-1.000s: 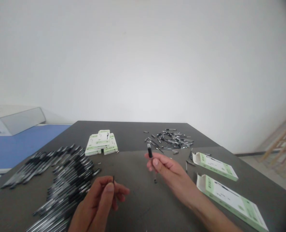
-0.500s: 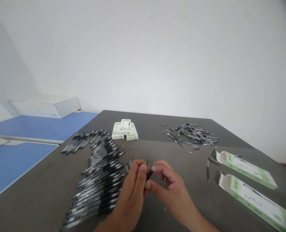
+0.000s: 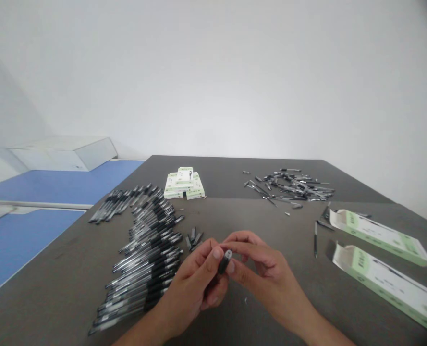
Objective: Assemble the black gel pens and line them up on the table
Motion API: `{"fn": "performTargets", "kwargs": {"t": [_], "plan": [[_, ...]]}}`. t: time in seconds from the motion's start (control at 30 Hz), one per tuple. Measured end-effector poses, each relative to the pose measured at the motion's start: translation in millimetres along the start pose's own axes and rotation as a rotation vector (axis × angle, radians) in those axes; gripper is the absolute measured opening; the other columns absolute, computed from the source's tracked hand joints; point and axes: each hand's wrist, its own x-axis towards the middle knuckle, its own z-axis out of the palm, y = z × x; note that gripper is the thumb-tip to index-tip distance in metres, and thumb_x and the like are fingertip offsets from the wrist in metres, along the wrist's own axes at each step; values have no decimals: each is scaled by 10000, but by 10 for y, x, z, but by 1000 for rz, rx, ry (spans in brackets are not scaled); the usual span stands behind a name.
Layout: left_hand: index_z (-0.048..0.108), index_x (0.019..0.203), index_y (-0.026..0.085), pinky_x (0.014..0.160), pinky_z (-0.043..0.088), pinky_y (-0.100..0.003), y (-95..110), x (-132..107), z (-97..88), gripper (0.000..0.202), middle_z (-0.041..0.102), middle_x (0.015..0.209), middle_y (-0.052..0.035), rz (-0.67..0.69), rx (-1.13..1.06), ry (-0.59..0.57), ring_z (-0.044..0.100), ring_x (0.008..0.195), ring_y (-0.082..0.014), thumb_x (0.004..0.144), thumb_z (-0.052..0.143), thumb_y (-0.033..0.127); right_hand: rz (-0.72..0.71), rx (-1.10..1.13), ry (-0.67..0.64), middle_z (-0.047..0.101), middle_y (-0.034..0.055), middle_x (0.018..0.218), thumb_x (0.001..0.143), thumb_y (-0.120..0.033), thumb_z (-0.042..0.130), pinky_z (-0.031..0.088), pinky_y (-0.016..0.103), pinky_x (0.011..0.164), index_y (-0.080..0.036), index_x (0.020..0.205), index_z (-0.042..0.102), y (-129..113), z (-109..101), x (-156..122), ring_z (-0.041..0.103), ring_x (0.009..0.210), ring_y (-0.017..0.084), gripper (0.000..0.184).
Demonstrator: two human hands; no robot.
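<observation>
Both my hands meet over the middle of the dark grey table [image 3: 72,269]. My left hand [image 3: 199,281] and my right hand [image 3: 258,271] are closed together on a short black pen part with a silver end [image 3: 225,259], held between the fingertips. A big pile of black pens [image 3: 146,252] lies just left of my left hand. A few loose black caps [image 3: 193,238] lie right behind my hands.
A stack of small green-white boxes [image 3: 183,185] sits at the back centre. A scatter of small pen parts [image 3: 292,185] lies back right. Two long open green-white boxes [image 3: 379,233] [image 3: 386,278] lie at right, with a loose refill [image 3: 315,239] beside them. Blue surfaces [image 3: 29,226] lie left.
My hands were apart, each with a small piece, and have come together on the black part. The thin tip seen sticking up between them half a second ago is hidden now.
</observation>
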Motion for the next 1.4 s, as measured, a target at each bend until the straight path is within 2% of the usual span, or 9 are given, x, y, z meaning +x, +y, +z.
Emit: {"fn": "performTargets", "kwargs": {"t": [0.27, 0.4, 0.57, 0.77, 0.93, 1.03, 1.17, 1.27, 1.4], "plan": [[600, 983, 224, 428, 223, -178, -36, -37, 1, 438, 357, 506, 129, -31, -3, -66, 199, 410, -66, 1031, 605, 660, 47, 87, 149, 795, 13, 1250, 987, -426, 776, 530, 272, 998, -309, 1056, 759, -79, -140, 4, 711, 1166, 167, 137], [648, 888, 192, 451, 186, -197, 19, -48, -23, 523, 308, 543, 113, -80, -35, -49, 179, 452, -68, 1016, 594, 696, 55, 304, 208, 845, 41, 1105, 1005, -449, 752, 580, 219, 737, -263, 1024, 667, -160, -227, 58, 786, 878, 133, 205], [638, 809, 170, 501, 207, -229, 110, -70, -40, 540, 347, 605, 80, -121, -6, -41, 261, 510, -79, 969, 663, 684, 156, 366, 73, 804, -15, 811, 948, -469, 811, 468, 174, 454, -249, 995, 644, -195, -259, 33, 648, 501, 88, 281], [652, 884, 191, 496, 216, -208, 67, -106, -90, 455, 360, 643, 84, 18, 273, 54, 247, 544, -76, 919, 787, 624, 125, 87, 2, 784, -27, 777, 898, -364, 875, 503, 197, 596, -257, 989, 799, -113, -213, -11, 666, 662, 106, 159], [742, 1009, 204, 487, 249, -192, 54, -89, -86, 492, 398, 668, 76, 55, 379, 263, 281, 549, -71, 853, 836, 661, -92, -49, 77, 805, 24, 1040, 969, -373, 802, 573, 272, 843, -298, 1036, 862, -74, -151, 0, 732, 941, 166, 117], [786, 1028, 176, 467, 213, -198, 54, -82, -87, 579, 377, 619, 79, -3, 396, 251, 255, 528, -69, 818, 834, 713, -128, -28, 90, 759, 44, 1126, 955, -395, 817, 576, 300, 927, -342, 1062, 884, -28, -86, -8, 706, 1040, 185, 138], [821, 997, 145, 466, 163, -209, 47, -84, -127, 641, 299, 574, 92, -72, 394, 221, 207, 514, -64, 796, 824, 754, -54, 53, 42, 753, 37, 998, 936, -475, 822, 580, 293, 846, -358, 1039, 896, 14, -38, 12, 705, 960, 181, 173], [818, 928, 141, 474, 173, -210, 40, -65, -162, 646, 324, 569, 89, -71, 382, 267, 226, 520, -63, 723, 882, 750, 10, 5, -42, 784, 31, 1013, 866, -527, 869, 567, 283, 767, -344, 1090, 887, -45, -223, 85, 725, 891, 176, 289], [787, 883, 146, 480, 161, -205, 23, -5, -170, 655, 359, 564, 94, -58, 326, 304, 226, 517, -55, 658, 925, 746, 221, -552, 61, 848, 28, 1024, 893, -555, 809, 550, 292, 777, -319, 1216, 845, -188, -959, 219, 753, 905, 206, 402]]}}
